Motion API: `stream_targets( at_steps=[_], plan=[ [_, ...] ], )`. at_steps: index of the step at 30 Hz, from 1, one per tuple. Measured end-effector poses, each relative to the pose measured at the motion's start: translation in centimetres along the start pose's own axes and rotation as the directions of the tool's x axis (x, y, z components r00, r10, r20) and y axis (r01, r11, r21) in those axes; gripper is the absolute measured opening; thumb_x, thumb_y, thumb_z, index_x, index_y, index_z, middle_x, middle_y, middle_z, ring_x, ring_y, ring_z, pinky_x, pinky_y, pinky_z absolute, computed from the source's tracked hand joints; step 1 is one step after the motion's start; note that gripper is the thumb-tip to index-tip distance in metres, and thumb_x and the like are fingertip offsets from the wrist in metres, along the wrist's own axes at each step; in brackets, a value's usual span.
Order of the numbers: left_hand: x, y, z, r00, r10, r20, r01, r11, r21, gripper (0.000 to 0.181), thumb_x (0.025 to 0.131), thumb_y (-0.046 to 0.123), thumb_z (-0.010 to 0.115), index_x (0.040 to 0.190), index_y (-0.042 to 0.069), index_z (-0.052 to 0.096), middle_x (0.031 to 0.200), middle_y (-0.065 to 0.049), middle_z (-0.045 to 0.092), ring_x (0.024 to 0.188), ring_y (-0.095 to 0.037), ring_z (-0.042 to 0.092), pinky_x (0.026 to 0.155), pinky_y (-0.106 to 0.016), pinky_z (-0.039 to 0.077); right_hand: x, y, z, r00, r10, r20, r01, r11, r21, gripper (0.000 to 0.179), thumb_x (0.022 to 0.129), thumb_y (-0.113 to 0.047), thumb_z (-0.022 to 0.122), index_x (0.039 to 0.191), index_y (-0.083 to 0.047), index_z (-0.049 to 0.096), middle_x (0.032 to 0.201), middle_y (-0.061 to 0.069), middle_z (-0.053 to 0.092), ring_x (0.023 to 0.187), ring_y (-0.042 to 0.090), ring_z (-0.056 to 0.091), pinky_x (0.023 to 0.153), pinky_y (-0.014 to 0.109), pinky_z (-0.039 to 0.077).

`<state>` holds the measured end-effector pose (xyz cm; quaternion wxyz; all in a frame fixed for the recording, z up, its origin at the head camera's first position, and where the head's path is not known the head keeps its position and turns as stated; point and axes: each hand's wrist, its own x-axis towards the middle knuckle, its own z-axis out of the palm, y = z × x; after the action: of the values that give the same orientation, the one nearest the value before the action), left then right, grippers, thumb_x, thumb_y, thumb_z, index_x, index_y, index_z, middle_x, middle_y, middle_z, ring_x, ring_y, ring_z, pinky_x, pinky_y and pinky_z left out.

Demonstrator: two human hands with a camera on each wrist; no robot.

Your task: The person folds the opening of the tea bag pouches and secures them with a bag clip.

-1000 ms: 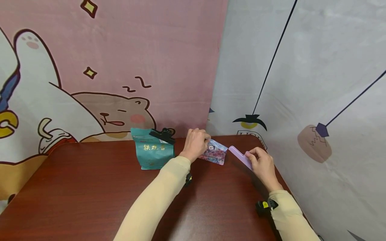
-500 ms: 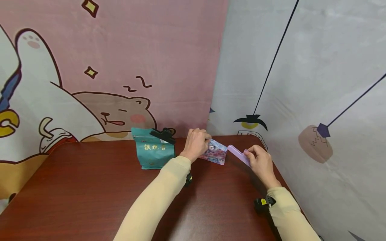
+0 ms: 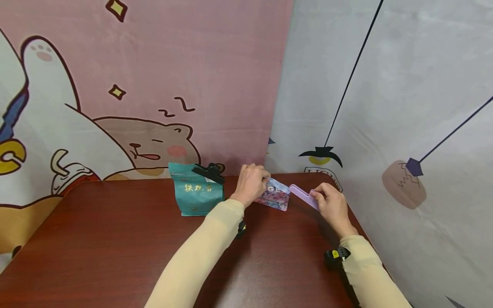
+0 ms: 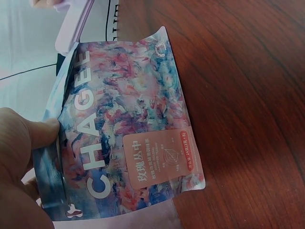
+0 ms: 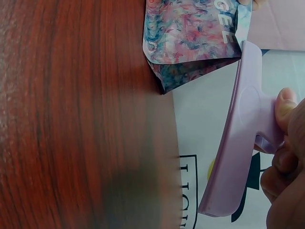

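My left hand (image 3: pixel 250 184) pinches the folded-over top edge of a multicoloured tea pouch (image 4: pixel 143 90) printed CHAGEE, thumb on the front side. The pouch stands on the table, tilted in the left wrist view. My right hand (image 3: pixel 334 207) holds a light purple bag clip (image 5: pixel 240 129) by its raised handle, between thumb and curled fingers. One end of the clip is right at the pouch's upper corner in the right wrist view; its long bar points away from the pouch. In the head view, my left hand hides part of the pouch.
A teal pouch (image 3: pixel 198 199) with gold characters stands left of my left hand, a black clip (image 3: pixel 209 173) on its top. Both are on the dark red-brown table (image 3: pixel 115 256). A printed cloth wall (image 3: pixel 215 85) rises behind the table and on the right.
My right hand has moved a little to the left and up, bringing the purple bag clip's end to the pouch's corner. The left hand keeps its hold on the tea pouch.
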<state>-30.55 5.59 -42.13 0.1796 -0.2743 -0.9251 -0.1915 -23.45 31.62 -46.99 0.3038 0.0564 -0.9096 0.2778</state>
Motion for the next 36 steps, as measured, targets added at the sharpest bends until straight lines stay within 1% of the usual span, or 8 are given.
stream_targets(
  at_steps=[9, 16, 26, 36],
  plan=[
    [0.0, 0.1, -0.1, 1.000, -0.015, 0.019, 0.015, 1.000, -0.006, 0.016, 0.098, 0.015, 0.071, 0.103, 0.019, 0.085, 0.101, 0.004, 0.077, 0.090, -0.020, 0.064, 0.091, -0.039, 0.046, 0.2, 0.1, 0.6, 1.000, -0.009, -0.009, 0.009, 1.000, 0.007, 0.013, 0.088, -0.003, 0.079, 0.087, -0.007, 0.067, 0.086, 0.012, 0.070, 0.071, 0.027, 0.062, 0.064, 0.045, 0.048],
    [0.1, 0.2, 0.0, 0.999, -0.028, 0.028, 0.028, 1.000, -0.002, 0.017, 0.098, 0.014, 0.070, 0.104, 0.019, 0.085, 0.101, 0.005, 0.077, 0.090, -0.020, 0.063, 0.091, -0.038, 0.046, 0.4, 0.0, 1.0, 1.000, 0.005, -0.007, -0.005, 1.000, 0.020, 0.012, 0.088, -0.002, 0.079, 0.088, -0.006, 0.067, 0.088, 0.013, 0.071, 0.073, 0.029, 0.063, 0.066, 0.047, 0.050],
    [0.1, 0.2, 0.0, 0.999, -0.032, 0.032, 0.032, 0.999, -0.007, 0.020, 0.096, 0.011, 0.069, 0.103, 0.019, 0.085, 0.101, 0.005, 0.077, 0.090, -0.020, 0.063, 0.090, -0.039, 0.045, 0.5, -0.2, 1.5, 1.000, -0.022, -0.011, 0.022, 0.999, 0.030, 0.013, 0.088, -0.002, 0.079, 0.087, -0.006, 0.067, 0.088, 0.012, 0.071, 0.073, 0.027, 0.062, 0.064, 0.046, 0.050],
    [0.2, 0.1, 0.1, 0.999, -0.038, 0.032, 0.038, 0.999, -0.012, 0.021, 0.096, 0.009, 0.069, 0.102, 0.020, 0.085, 0.101, 0.005, 0.077, 0.089, -0.019, 0.063, 0.090, -0.039, 0.044, 0.6, -0.3, 2.1, 0.999, -0.024, -0.021, 0.025, 0.999, 0.047, 0.013, 0.087, -0.002, 0.080, 0.089, -0.006, 0.067, 0.090, 0.014, 0.072, 0.073, 0.029, 0.063, 0.066, 0.047, 0.051]
  ],
)
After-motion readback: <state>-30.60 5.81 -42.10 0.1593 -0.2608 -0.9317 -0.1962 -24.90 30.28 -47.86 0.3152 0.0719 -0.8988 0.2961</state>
